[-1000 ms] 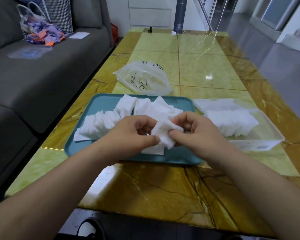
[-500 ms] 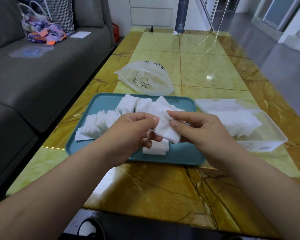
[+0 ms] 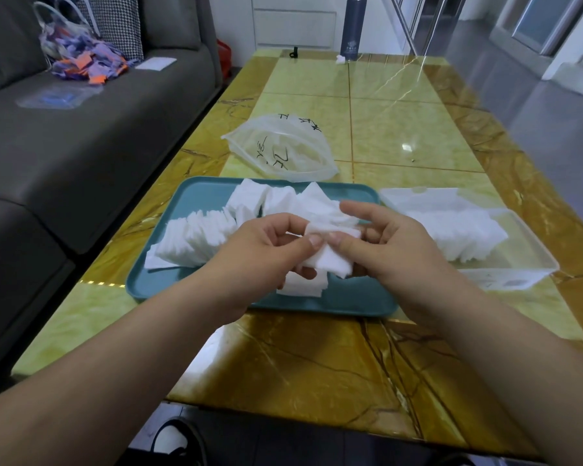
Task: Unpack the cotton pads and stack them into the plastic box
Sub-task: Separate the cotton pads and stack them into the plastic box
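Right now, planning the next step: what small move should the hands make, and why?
Probably carry the pads right and set them in the box: left hand and right hand both pinch a small bunch over the tray, and the box already holds a row.

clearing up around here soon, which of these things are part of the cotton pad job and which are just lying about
In the job: held pads, pinched by left hand and right hand; loose pads on teal tray; plastic box with stacked pads; clear bag.
Lying about: dark bottle; bag of scraps and white card on sofa.
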